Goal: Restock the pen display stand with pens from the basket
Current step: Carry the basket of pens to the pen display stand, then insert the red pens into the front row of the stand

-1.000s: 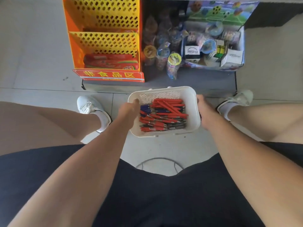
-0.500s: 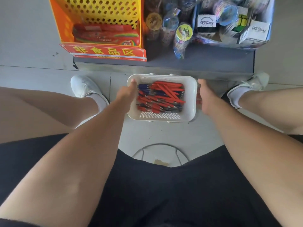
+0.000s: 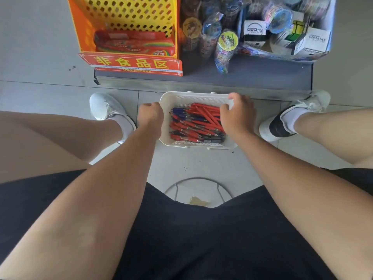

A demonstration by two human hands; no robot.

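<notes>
While the white slatted plastic basket (image 3: 193, 97) sits on the grey tile floor (image 3: 40, 87) between two white shoes (image 3: 105, 106), one heap of red and blue pens (image 3: 193, 126) fills it, too dense to count. Left hand (image 3: 150, 116) is curled against the left rim; right hand (image 3: 237, 116) curls onto the pens. Can't tell either grip. One orange-yellow perforated rack (image 3: 125, 15) stands far left.

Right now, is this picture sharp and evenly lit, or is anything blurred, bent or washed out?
Head view: the pens in the basket are fairly sharp, while the toys at the top right look smeared. Head view: the light is soft and even, though the left shoe is washed out. Head view: the wide lens stretches the legs towards the edges.
</notes>
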